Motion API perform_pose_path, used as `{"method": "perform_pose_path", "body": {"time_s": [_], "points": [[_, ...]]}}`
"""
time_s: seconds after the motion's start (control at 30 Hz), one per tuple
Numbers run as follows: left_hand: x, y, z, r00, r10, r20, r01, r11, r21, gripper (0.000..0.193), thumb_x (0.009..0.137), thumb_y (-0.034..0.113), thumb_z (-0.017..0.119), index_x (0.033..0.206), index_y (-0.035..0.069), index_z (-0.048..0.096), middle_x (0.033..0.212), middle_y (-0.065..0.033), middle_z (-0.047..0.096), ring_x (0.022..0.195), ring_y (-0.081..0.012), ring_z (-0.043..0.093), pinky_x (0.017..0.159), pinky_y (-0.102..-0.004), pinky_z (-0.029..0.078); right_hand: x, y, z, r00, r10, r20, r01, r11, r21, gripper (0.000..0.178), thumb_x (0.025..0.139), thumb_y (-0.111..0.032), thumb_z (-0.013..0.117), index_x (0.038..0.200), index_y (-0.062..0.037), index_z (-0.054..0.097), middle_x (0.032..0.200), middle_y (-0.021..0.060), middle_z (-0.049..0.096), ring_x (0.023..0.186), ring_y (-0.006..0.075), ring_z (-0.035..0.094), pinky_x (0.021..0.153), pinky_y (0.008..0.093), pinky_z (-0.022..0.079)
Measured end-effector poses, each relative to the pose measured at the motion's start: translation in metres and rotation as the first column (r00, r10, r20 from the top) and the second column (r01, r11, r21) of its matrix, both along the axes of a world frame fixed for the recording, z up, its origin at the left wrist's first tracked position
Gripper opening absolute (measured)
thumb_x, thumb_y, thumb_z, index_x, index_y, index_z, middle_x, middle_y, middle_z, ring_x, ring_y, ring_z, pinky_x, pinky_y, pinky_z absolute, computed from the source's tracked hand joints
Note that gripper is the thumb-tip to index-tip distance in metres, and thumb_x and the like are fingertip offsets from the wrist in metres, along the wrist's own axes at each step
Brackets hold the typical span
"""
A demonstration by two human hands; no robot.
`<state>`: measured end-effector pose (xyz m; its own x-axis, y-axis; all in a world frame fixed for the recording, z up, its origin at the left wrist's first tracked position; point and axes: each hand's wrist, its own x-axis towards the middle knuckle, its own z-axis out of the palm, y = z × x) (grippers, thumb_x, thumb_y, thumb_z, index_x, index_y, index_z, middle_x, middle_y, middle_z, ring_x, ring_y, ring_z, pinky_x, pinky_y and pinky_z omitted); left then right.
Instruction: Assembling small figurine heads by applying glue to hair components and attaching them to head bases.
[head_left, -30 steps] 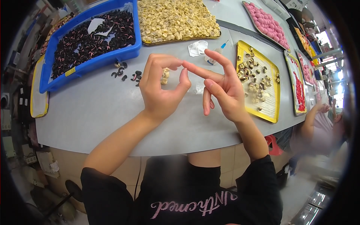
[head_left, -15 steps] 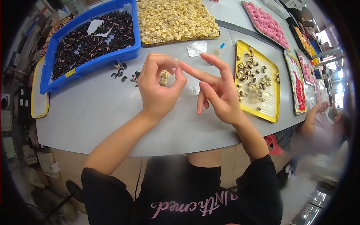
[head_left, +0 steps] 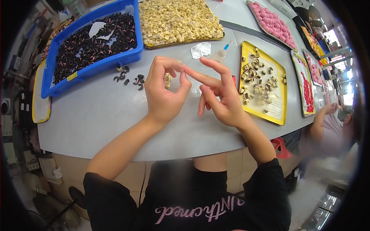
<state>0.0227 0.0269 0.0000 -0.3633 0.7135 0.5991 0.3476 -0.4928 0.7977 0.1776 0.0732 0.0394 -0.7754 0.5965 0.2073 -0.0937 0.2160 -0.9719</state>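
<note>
1. Biggest first: we've got a grey table (head_left: pixel 96 127). On it, the blue tub (head_left: pixel 115 62) of dark curved bits (head_left: pixel 73 63) sits far left; the yellow-rimmed tray (head_left: pixel 286 106) of small cubes (head_left: pixel 263 89) is just past the right hand (head_left: pixel 226 102).
2. That right hand has its fingers spread, thumb standing apart, nothing in its grip that we can see. One outstretched finger points leftward, its tip touching or all but touching the left fingertips.
3. The left hand (head_left: pixel 165 98) is curled into a ring, thumb and fingertips nearly together. Whether they pinch anything, we honestly can't tell.
4. Loose dark pieces (head_left: pixel 136 81) lie beside its outer side.
5. Pale pieces (head_left: pixel 168 79) show through the ring, so they're beyond that hand and nearer it than the right (the clump seems to run lengthwise away from us).
6. Tiniest: a pale speck (head_left: pixel 179 61) peeks out just beyond the curled left fingers. Too small for us to read its long axis.
</note>
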Motion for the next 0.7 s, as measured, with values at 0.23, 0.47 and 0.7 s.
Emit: {"method": "perform_pose_path", "body": {"time_s": [0.23,0.47,0.7], "points": [[-0.002,0.001,-0.002,0.999,0.01,-0.053,-0.011,1.0,-0.02,0.023,0.076,-0.011,0.055,0.093,0.002,0.046,0.093,-0.0063,0.046,0.078,-0.0114,0.045,0.071,-0.0233,0.04,-0.001,0.0,0.0,1.0,-0.006,0.013,0.006,1.0,0.014,0.049,0.088,0.009,0.035,0.132,-0.0047,0.02,0.129,0.0158,0.05,0.058,0.0144,0.059,0.054,0.0239,0.05],[0.002,0.0,0.001,0.995,-0.005,0.098,-0.002,0.997,0.077,0.022,0.073,-0.009,0.057,0.09,0.003,0.048,0.089,-0.0052,0.049,0.072,-0.0111,0.046,0.062,-0.0233,0.041,0.001,-0.001,-0.002,0.999,0.002,-0.034,-0.001,1.0,0.029,0.046,0.09,0.006,0.033,0.132,-0.0047,0.018,0.127,0.0206,0.051,0.054,0.0121,0.06,0.049,0.0192,0.046],[0.004,0.0,0.008,0.984,-0.088,0.155,0.087,0.996,0.013,0.021,0.075,-0.008,0.056,0.09,0.004,0.048,0.09,-0.0053,0.047,0.078,-0.0115,0.046,0.068,-0.0232,0.04,0.003,0.003,-0.011,1.0,0.002,0.026,-0.009,0.969,0.248,0.05,0.088,0.01,0.034,0.133,-0.0061,0.02,0.13,0.0211,0.048,0.062,0.0132,0.061,0.054,0.0225,0.049]]}}
